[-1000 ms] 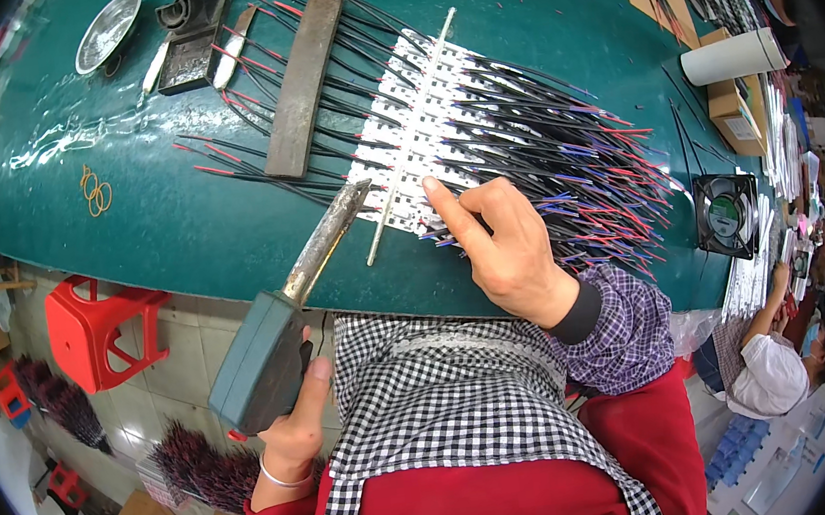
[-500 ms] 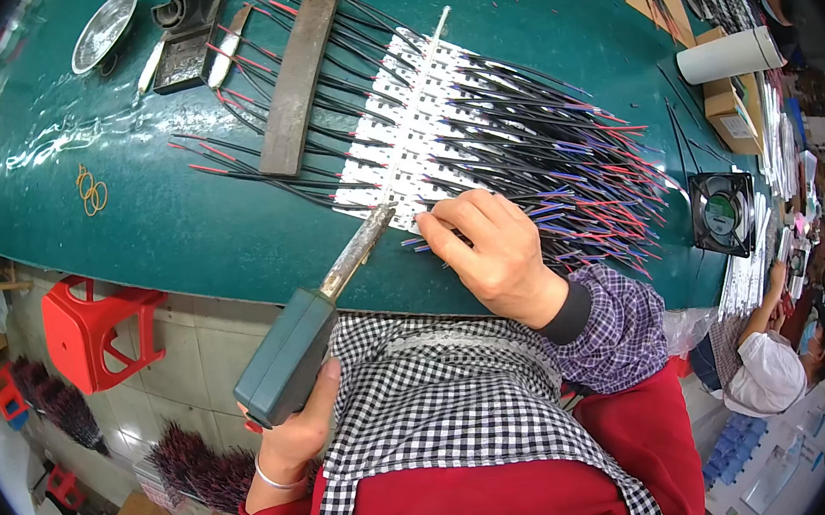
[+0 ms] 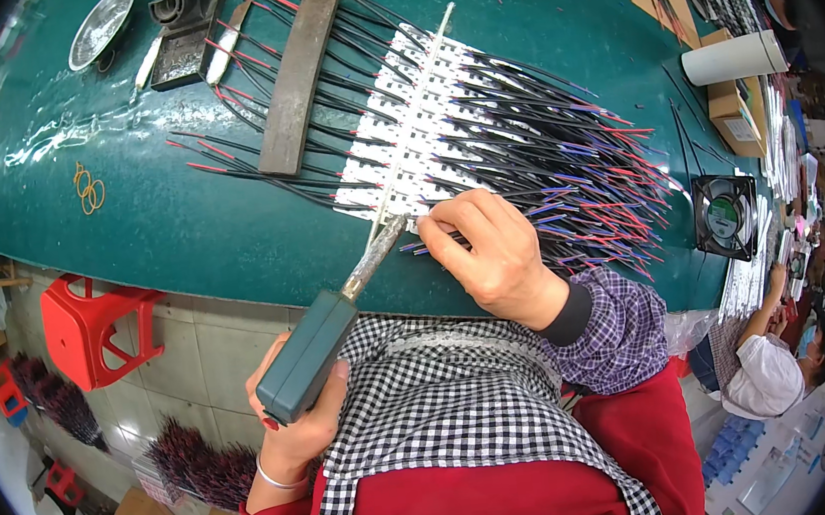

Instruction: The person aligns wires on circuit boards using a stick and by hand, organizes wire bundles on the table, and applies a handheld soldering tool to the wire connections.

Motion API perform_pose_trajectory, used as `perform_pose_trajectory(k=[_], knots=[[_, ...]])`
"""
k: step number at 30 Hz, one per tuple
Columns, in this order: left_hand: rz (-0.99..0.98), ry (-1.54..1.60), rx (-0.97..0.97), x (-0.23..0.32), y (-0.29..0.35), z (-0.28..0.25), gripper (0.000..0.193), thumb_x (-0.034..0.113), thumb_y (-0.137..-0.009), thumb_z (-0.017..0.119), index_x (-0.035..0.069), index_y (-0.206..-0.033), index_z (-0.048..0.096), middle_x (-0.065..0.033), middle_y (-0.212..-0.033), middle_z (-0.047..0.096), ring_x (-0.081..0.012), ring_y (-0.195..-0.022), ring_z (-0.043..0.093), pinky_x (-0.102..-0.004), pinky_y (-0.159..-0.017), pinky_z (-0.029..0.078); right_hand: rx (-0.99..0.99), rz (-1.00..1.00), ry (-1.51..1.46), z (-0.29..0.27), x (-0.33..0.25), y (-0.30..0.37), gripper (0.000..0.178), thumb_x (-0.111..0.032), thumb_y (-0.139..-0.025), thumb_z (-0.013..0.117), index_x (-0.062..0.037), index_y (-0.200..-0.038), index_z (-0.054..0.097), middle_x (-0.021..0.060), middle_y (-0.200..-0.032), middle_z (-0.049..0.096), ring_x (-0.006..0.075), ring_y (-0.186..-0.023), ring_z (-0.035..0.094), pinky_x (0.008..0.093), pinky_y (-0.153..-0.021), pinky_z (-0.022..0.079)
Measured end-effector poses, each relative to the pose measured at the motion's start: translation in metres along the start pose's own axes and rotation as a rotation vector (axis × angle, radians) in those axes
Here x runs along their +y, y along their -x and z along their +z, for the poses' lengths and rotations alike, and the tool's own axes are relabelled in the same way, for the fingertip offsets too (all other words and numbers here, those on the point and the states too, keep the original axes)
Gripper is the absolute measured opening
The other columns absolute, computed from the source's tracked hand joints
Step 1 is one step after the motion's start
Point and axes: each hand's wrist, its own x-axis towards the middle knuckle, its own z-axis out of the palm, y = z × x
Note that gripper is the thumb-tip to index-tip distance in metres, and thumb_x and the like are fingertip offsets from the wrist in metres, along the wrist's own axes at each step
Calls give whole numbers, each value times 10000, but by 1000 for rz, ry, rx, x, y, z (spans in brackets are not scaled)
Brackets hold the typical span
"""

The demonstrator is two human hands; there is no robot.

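Green iron (image 3: pixel 314 350) in left hand (image 3: pixel 306 432), right hand (image 3: pixel 496 257) narrowed, contents unclear, we're seemingly soldering strips (image 3: pixel 432 123), steadiness likely needed next.

The dark-green soldering tool (image 3: pixel 308 357) slants, tip at the near end of the white board (image 3: pixel 432 110), flat on the bench (image 3: pixel 180 242); black wires (image 3: pixel 542 148), red- and blue-tipped, spread from both sides.

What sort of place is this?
Probably an electronics assembly workshop: the left hand holds what looks like a soldering tool by a white panel with many black wires, and another person is nearby.
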Motion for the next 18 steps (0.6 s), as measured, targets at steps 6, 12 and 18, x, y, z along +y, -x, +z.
perform_pose_trajectory(k=[6, 12, 18], knots=[[-15, -52, -61, 4, -2, -6, 188, -61, -702, 706, -50, -887, 677, -124, -784, 623, -226, -629, 593, -314, -563, 469, -8, -4, -8, 0, -1, -2, 231, -104, -696, 649, -5, -905, 647, 69, -863, 581, 208, -778, 582, 309, -636, 468], [70, -135, -82, 1, -3, -9, 187, -58, -703, 705, -50, -888, 680, -129, -792, 631, -231, -637, 602, -311, -566, 473, 1, 2, -5, -1, 1, -2, 233, -101, -696, 645, -2, -907, 647, 70, -864, 582, 210, -783, 584, 311, -637, 469], [-18, -81, 10, -1, 8, -13, 199, -48, -712, 717, -59, -908, 686, -141, -806, 644, -241, -643, 615, -314, -571, 488, -16, 12, -26, -1, 0, -2, 238, -98, -699, 641, -1, -916, 649, 69, -867, 585, 211, -782, 583, 314, -638, 469]])
